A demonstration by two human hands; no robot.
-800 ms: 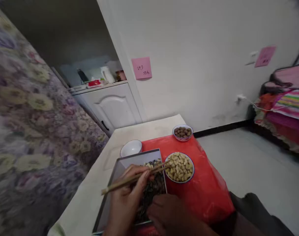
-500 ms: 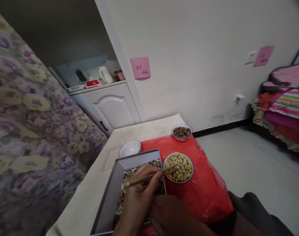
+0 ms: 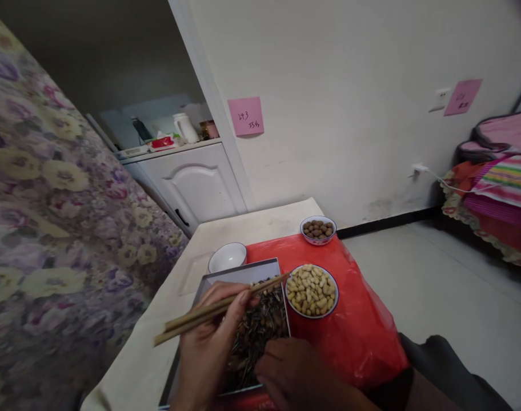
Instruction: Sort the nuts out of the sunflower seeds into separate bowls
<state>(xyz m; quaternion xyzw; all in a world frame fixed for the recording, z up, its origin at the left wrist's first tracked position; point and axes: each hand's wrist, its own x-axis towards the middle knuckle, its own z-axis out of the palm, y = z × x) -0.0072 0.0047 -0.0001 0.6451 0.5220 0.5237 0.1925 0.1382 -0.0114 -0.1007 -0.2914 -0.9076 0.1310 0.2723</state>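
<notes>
My left hand (image 3: 215, 331) is closed around a pair of wooden chopsticks (image 3: 213, 308), held above the box. Their tips end near the left rim of a blue-rimmed bowl (image 3: 337, 291) full of peanuts (image 3: 312, 288). Nothing can be made out between the tips. Under the hand, a shallow grey-walled box (image 3: 237, 272) holds a mix with striped sunflower seeds (image 3: 263, 319) and paler pieces. My right hand (image 3: 290, 371) has curled fingers over the box's near right corner and appears to grip its edge; the fingertips are partly in shadow.
A white bowl (image 3: 227, 258) stands behind the box. At the back of the red sheet (image 3: 355, 337) is a bowl of round brown nuts (image 3: 318, 229). A floral curtain (image 3: 72, 228) hangs left, a wall (image 3: 350, 114) rises behind, and a bed (image 3: 500, 182) stands right.
My left hand has drawn the chopsticks left, out of the peanut bowl to its rim, and their rear ends reach farther left. My right hand stays at the box's corner.
</notes>
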